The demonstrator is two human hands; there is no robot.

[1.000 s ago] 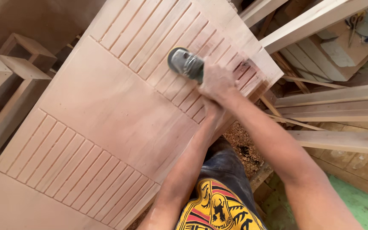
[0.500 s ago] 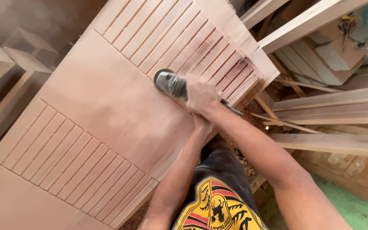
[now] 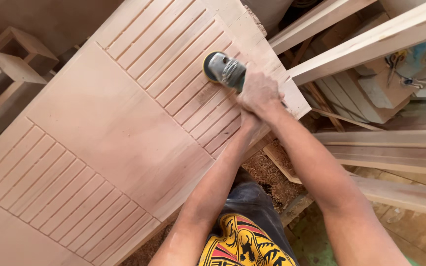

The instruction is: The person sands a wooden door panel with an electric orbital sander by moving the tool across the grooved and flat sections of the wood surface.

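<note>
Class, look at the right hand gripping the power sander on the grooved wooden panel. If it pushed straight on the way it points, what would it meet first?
The right hand points up-left behind the sander. Straight on lies only more of the grooved panel, then probably its far edge. Nothing stands on that stretch, though depth is unclear.

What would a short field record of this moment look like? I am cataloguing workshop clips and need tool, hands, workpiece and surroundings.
tool: grey handheld power sander with round pad, pad resting on the panel
right hand: right hand gripping the sander's rear body
left hand: left hand mostly hidden beneath the right; its grip cannot be told
workpiece: large pale wooden door panel with grooved sections, smooth field between them
sander position: on the upper grooved section, near the panel's right edge
surroundings: long wooden planks at right, wood shavings on the floor below the panel
</note>
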